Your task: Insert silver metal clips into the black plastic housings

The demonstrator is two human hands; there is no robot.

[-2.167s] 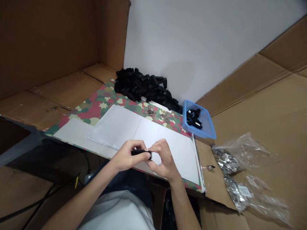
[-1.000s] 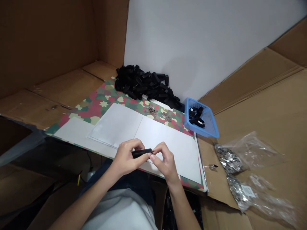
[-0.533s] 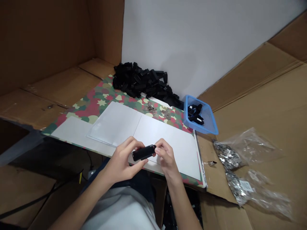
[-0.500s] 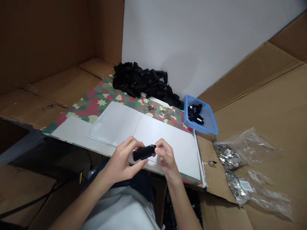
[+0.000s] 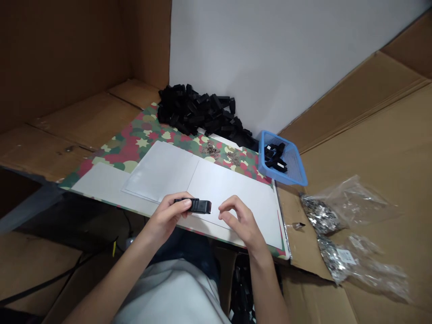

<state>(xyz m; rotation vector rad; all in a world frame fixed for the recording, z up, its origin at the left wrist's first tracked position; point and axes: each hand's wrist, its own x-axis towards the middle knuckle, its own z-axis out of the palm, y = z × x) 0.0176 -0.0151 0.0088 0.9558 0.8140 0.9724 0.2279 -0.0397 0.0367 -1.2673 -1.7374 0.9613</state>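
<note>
The left hand (image 5: pixel 168 212) holds the black housing (image 5: pixel 202 206) over the near margin of the white sheets (image 5: pixel 232 184). The right hand (image 5: pixel 241 218) stands just beside its exposed end, a gap between, grip narrow; contents cannot be determined. The blue basket (image 5: pixel 283 175) sits well apart at the far right corner of the table (image 5: pixel 128 146)
</note>
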